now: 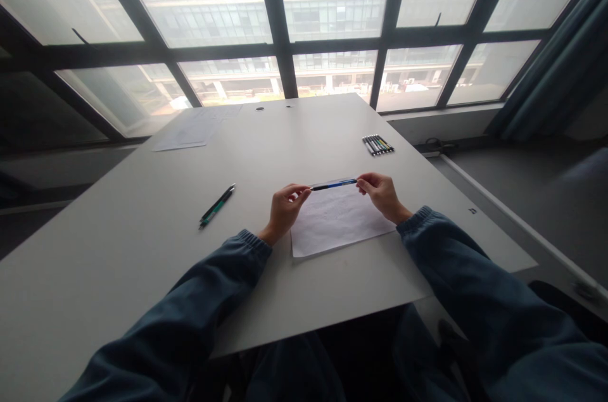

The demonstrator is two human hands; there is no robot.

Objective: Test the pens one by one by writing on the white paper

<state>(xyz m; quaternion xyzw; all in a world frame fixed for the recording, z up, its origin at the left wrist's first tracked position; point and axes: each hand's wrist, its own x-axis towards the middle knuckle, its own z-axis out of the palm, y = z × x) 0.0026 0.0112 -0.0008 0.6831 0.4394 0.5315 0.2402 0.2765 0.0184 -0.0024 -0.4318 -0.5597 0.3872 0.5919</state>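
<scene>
A blue and black pen (334,185) is held level between both hands, just above a white sheet of paper (335,225) on the grey table (142,250). My left hand (285,207) pinches the pen's left end with curled fingers. My right hand (381,194) pinches its right end the same way. Both arms wear dark blue sleeves.
A green and black pen (216,206) lies on the table to the left. A row of several pens (378,144) lies at the far right. Papers (192,130) sit at the far left corner. Large windows stand behind the table; the table's edge runs close on the right.
</scene>
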